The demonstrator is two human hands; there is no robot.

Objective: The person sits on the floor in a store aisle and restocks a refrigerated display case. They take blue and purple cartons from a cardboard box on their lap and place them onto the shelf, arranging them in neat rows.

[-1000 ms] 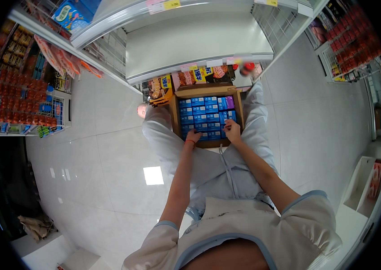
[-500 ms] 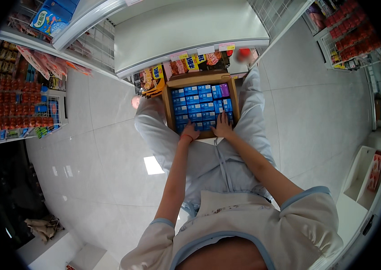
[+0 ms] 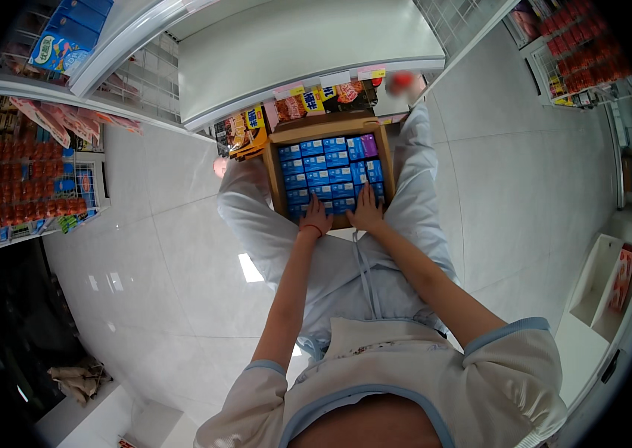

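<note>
Left hand: the left hand (image 3: pixel 317 216) is lying palm down over the nearest rows of blue boxes (image 3: pixel 316 163), its fingers stretching away from the body and spreading a little; a red band (image 3: pixel 312 227) is circling its wrist.
Right hand: the right hand (image 3: pixel 366 211) is resting just beside it, also palm down, with fingers extending and parting over the boxes nearer the right wall; neither hand is visibly gripping a box.
Blue boxes: they are sitting in close rows inside an open cardboard carton (image 3: pixel 274 179), the hands covering some of the near ones.
Purple box: one purple box (image 3: pixel 369 145) is standing out in the far right corner.
Carton: it is sitting between the person's legs, in pale trousers (image 3: pixel 252 216), just before the display shelf (image 3: pixel 308 63); what is supporting it is being hidden.
Snack packets: black and yellow packets (image 3: pixel 245 134) are lining up below the shelf edge, just beyond the carton's far side.
Left side: a wire rack (image 3: pixel 88 183) is holding rows of red packs (image 3: pixel 28 179) across the grey tiled floor (image 3: pixel 181 246).
Right side: another rack of red packs (image 3: pixel 588 71) is standing well apart, and nearer, a white bin (image 3: pixel 592 287) is holding a red package (image 3: pixel 622 280).
</note>
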